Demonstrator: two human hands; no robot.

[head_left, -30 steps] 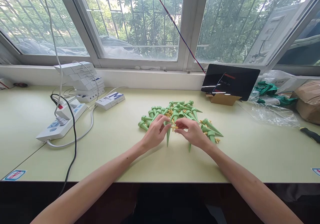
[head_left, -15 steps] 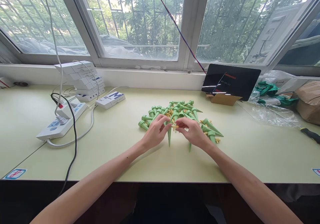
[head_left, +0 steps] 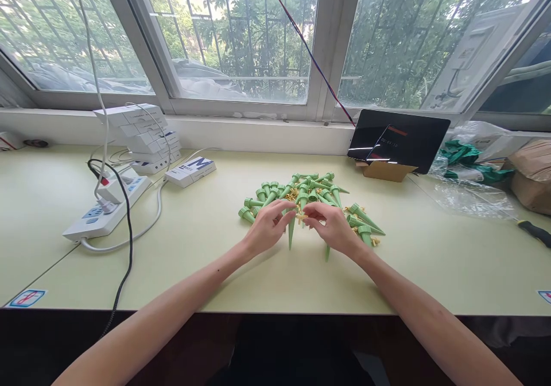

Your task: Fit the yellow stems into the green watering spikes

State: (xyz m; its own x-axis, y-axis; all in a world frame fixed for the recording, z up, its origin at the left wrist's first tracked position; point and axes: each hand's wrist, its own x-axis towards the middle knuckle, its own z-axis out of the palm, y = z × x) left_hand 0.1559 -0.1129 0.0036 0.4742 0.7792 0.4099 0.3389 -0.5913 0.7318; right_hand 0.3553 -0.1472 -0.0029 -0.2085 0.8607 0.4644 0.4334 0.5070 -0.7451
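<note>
Over the front of a pile of green plastic watering spikes (head_left: 303, 194), my two hands meet with fingertips pinched. My left hand (head_left: 270, 224) is closed on one green spike (head_left: 291, 236), whose point hangs downward below the fingers. Between the fingertips is a small yellow valve (head_left: 301, 218), gripped by my right hand (head_left: 330, 225). Fingers partly hide where valve and spike meet, so I cannot tell if they are joined. Another spike's green tip (head_left: 327, 253) shows below my right hand. Small yellow pieces (head_left: 375, 241) lie among the spikes to the right.
At the left are a white power strip (head_left: 107, 208), cables and stacked white boxes (head_left: 148, 136), with one box (head_left: 190, 172) apart. A tablet (head_left: 398, 140) leans on a cardboard stand (head_left: 387, 171). Plastic wrap (head_left: 471, 194) and a dark-handled tool (head_left: 534, 233) lie at the right.
The yellow valve has turned between my fingertips and now shows a cross-like shape. The spike under my left hand has shifted very slightly. Both arms stay nearly where they were.
</note>
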